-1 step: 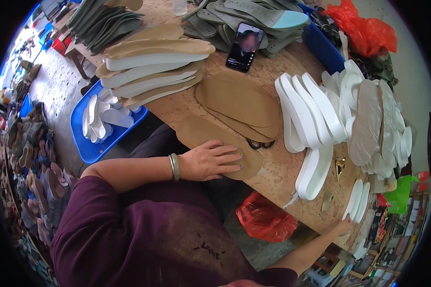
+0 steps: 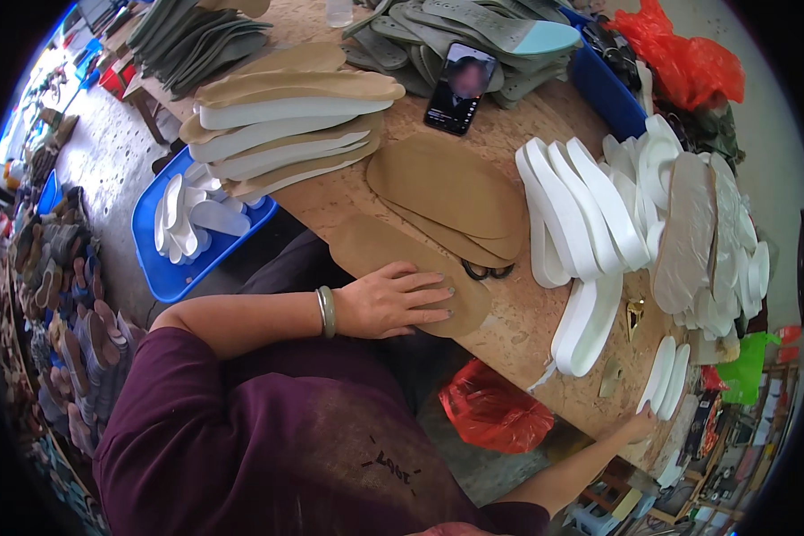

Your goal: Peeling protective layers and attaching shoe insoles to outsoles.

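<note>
My left hand [image 2: 397, 301] lies flat with fingers spread on a brown insole-shaped sheet [image 2: 371, 239] at the table's near edge. Beyond it are several more brown insole sheets [image 2: 447, 183], with black scissor handles [image 2: 489, 270] poking out at their near end. Far to the right, my right hand [image 2: 634, 427] reaches to the lower end of some slim white sole pieces [image 2: 665, 380]. A fingertip touches them; its other fingers are mostly hidden, so I cannot tell whether it grips one. Between the hands, a white wedge sole [image 2: 588, 330] lies near several upright white soles [image 2: 572, 210].
Brown-topped white soles [image 2: 281, 116] are stacked at the left. Grey soles [image 2: 402, 49] are heaped behind a phone [image 2: 460, 89]. Plastic-wrapped insoles [image 2: 685, 228] stand right. Blue basket [image 2: 165, 290] holds white pieces beside the table; a red bag [image 2: 496, 411] hangs below its edge.
</note>
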### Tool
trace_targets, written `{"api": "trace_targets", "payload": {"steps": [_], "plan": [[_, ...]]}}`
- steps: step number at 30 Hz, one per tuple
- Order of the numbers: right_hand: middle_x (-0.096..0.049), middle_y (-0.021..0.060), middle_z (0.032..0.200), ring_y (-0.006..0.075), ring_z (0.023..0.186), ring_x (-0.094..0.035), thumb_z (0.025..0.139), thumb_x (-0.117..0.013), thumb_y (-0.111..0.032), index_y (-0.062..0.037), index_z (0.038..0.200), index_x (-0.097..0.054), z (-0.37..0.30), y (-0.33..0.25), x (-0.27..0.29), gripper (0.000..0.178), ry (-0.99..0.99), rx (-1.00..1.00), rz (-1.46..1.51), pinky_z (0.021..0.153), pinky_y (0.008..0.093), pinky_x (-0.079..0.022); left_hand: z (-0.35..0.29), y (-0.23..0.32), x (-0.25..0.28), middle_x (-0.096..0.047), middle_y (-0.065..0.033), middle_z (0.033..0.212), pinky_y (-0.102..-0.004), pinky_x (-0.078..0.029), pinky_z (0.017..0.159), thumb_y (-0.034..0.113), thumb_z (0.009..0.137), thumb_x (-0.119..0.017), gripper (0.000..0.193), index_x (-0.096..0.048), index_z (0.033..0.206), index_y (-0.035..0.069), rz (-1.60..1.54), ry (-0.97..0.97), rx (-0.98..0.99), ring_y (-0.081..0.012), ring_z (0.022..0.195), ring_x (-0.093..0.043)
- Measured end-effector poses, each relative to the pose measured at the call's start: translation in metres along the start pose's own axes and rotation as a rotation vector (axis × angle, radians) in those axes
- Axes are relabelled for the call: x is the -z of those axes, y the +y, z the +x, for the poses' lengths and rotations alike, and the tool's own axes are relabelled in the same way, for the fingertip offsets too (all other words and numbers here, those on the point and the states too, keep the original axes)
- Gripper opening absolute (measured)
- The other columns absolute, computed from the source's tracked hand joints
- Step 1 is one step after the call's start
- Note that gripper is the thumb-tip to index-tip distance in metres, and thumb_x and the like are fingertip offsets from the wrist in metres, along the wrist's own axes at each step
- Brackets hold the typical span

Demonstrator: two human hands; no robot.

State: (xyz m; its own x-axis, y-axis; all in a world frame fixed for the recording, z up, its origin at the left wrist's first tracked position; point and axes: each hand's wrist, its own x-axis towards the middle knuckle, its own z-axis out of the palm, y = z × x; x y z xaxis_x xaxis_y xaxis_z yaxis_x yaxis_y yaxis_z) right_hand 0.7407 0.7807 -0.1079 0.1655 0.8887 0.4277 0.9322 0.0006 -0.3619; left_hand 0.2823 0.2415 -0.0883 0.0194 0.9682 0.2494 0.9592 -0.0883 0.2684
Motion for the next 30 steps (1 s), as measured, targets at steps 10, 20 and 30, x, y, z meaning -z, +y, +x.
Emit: {"api": "trace_targets", "payload": {"steps": [10,20,30], "plan": [[-0.059,0.0251,0.127,0.0372,0.113,-0.057,0.074,-0.081,-0.036,0.0069,0.128,-0.056,0.031,0.006,-0.030,0.073,-0.093,0.295,0.131,0.099,0.0439,-0.045,0.005,-0.003,0.002,-0.041,-0.0074,0.150,-0.0463,-0.035,0.108,0.032,0.082,-0.072,0.066,-0.045,0.141,0.019,0.016,-0.019,-0.028,-0.0282,0.140,-0.035],[-0.061,0.0142,0.123,0.0253,0.110,-0.057,0.083,-0.073,-0.036,-0.0033,0.130,-0.058,-0.062,-0.040,0.052,0.059,-0.033,-0.012,0.531,0.097,0.0367,-0.043,0.013,0.004,0.014,-0.047,-0.0064,0.145,-0.0440,-0.036,0.107,0.028,0.078,-0.075,0.062,-0.053,0.135,0.019,0.042,-0.027,-0.009,-0.0258,0.136,-0.042],[-0.058,0.0244,0.116,0.0429,0.110,-0.055,0.074,-0.080,-0.030,-0.0086,0.119,-0.065,-0.215,-0.220,0.134,0.052,-0.172,0.492,0.319,0.094,0.0480,-0.046,0.022,0.008,0.009,-0.053,-0.0071,0.139,-0.0467,-0.036,0.106,0.024,0.069,-0.079,0.063,-0.060,0.129,0.019,0.096,-0.013,-0.007,-0.0286,0.132,-0.047]]}}
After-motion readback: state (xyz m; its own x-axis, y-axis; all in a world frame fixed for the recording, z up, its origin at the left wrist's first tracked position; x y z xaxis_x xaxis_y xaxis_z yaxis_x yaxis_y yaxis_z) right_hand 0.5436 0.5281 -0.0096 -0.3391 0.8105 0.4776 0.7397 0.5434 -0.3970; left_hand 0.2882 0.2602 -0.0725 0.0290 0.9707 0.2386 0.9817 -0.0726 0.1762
